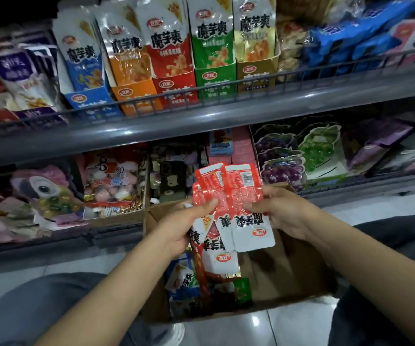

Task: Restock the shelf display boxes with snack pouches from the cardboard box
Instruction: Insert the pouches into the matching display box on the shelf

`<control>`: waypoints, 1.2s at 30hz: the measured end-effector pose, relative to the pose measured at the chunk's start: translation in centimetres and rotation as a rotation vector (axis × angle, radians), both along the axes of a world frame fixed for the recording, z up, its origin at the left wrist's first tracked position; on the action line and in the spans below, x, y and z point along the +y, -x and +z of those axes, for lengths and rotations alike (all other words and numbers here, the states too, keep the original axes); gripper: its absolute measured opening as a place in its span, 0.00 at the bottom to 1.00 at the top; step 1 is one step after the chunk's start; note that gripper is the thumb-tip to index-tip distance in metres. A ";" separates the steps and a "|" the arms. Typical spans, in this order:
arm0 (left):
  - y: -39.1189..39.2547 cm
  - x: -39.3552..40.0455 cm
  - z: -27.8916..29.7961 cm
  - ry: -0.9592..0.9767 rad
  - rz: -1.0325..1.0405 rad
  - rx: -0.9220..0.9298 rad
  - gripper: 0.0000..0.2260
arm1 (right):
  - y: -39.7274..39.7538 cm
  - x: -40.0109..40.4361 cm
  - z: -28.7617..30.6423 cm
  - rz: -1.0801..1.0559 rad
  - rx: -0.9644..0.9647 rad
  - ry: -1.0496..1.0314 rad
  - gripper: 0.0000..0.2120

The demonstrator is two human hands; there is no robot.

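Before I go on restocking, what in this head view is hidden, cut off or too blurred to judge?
- Number of red pouches held: they overlap, and left hand and right hand cover parts.
- Cardboard box contents: pouches and arms hide much of the inside.
- Room left in the red display box: its front pouch hides the inside.
- Left shelf goods: blurred, cut off.

I have one wide-angle view, worn on the head, looking forward and down. It sits close above the hands and the cardboard box, with the shelves just beyond, filling the upper frame.
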State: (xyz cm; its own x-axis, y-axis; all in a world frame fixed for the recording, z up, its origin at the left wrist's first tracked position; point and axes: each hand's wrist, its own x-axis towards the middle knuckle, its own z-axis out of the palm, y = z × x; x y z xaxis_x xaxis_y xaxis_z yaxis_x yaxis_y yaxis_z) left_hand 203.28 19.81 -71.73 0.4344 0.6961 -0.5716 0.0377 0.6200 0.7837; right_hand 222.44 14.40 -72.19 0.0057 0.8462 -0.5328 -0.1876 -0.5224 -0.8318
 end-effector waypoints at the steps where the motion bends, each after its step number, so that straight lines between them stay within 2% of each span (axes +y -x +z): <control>1: 0.1 0.0 0.1 0.006 -0.011 -0.006 0.04 | 0.0 0.2 -0.1 0.025 0.018 -0.002 0.14; 4: 0.1 -0.1 0.0 0.001 -0.034 0.000 0.05 | 0.2 0.5 -0.1 0.078 -0.008 0.001 0.13; 10: 0.7 0.2 -0.1 0.006 0.005 0.048 0.07 | -0.6 0.3 -0.1 -0.122 -0.003 -0.021 0.10; 17: 0.9 -0.1 0.1 0.027 0.059 0.056 0.08 | 1.1 -1.0 0.1 -0.067 0.208 0.010 0.13; 21: 0.5 -0.6 0.1 0.034 0.006 0.025 0.16 | 2.7 -1.5 -0.7 -0.040 0.147 -0.006 0.14; 26: 0.1 -0.8 0.0 -0.001 0.007 0.074 0.16 | 2.7 -1.1 -0.3 -0.034 0.063 -0.025 0.14; 29: 0.1 -0.5 -0.3 -0.015 0.105 0.165 0.19 | 2.8 -1.2 0.0 -0.038 0.023 -0.012 0.14; 33: 0.1 0.1 -1.0 0.019 0.260 0.200 0.22 | 4.0 -2.1 0.2 0.082 -0.250 -0.105 0.15; 36: -0.6 -0.1 -1.4 -0.015 0.283 0.217 0.24 | 5.6 -2.6 0.4 0.122 -0.210 -0.164 0.12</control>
